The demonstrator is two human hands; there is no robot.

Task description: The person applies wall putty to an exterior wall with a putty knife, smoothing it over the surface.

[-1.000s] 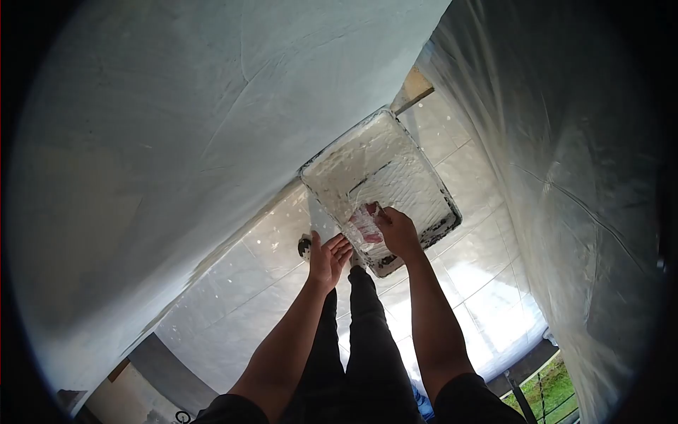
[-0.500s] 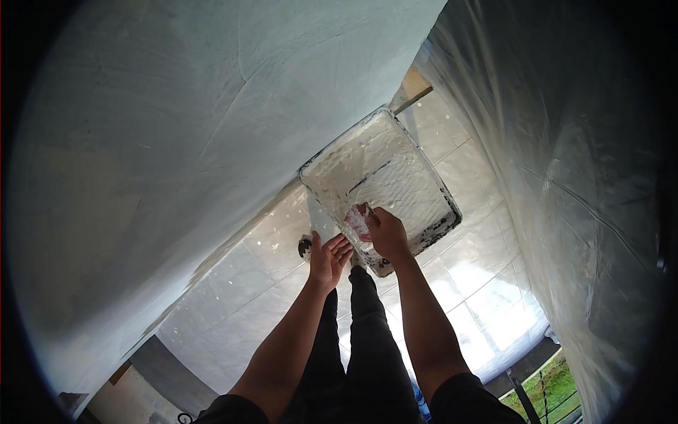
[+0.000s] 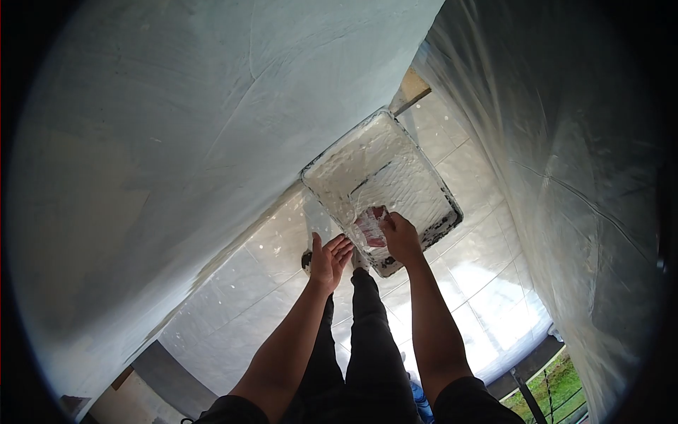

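Right hand (image 3: 401,239): fingers closed on white-smeared reddish tool (image 3: 371,227) over tray (image 3: 443,227); left hand (image 3: 327,264): fingers extended, palm up

Cannot see the grip of the white-smeared reddish tool (image 3: 372,227), hidden by the right hand (image 3: 402,240). Cannot tell touch from gap between the left hand (image 3: 328,263) and the tray (image 3: 441,230). Cannot identify the small dark shape (image 3: 306,262) partly behind the left hand, nor the blue item (image 3: 421,405) cut off by the bottom edge. Cannot follow the pale wall (image 3: 176,134) past the top.
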